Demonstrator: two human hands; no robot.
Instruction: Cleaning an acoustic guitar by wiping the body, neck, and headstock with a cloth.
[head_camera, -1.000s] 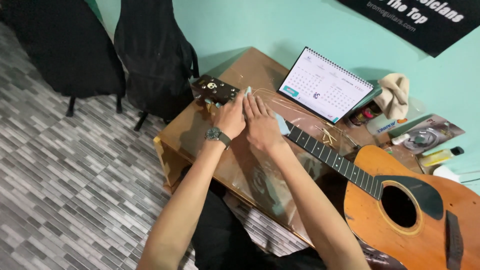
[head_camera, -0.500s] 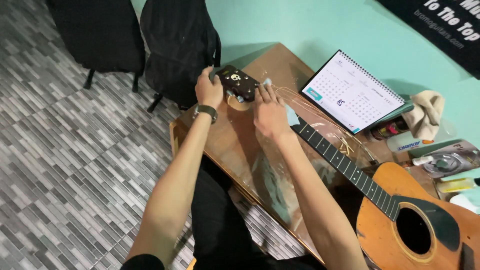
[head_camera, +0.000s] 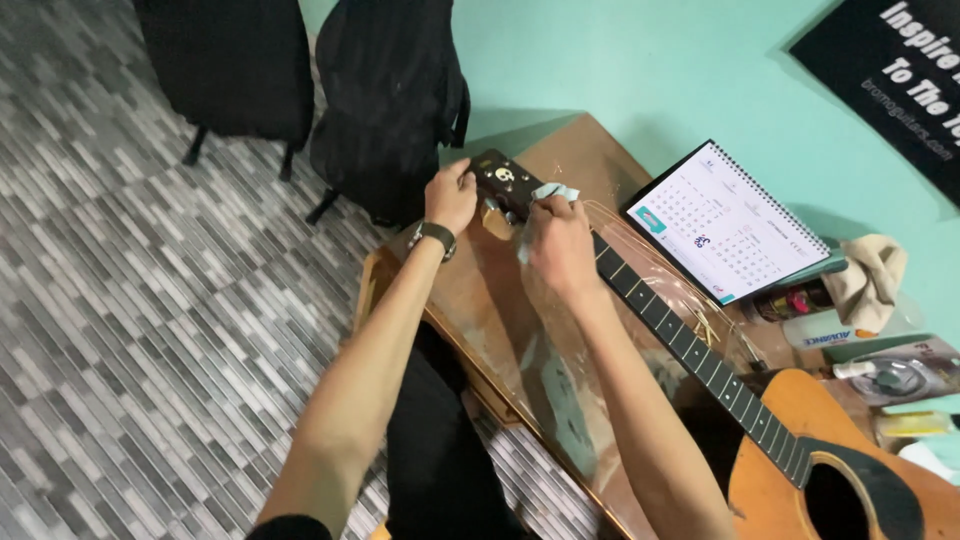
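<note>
Acoustic guitar (head_camera: 800, 440) flat across brown table, dark headstock (head_camera: 500, 180) at far end, pale cloth (head_camera: 553, 192) beside it

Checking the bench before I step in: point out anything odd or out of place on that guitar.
The guitar strings look odd: they bow loosely away from the neck in slack golden loops over the table instead of lying taut along it. The left hand grips the headstock; the right hand holds a pale cloth there.

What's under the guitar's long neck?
A brown table covered with clear plastic lies under the guitar neck. The right hand with a pale cloth covers the neck's top end, so that part is hidden.
</note>
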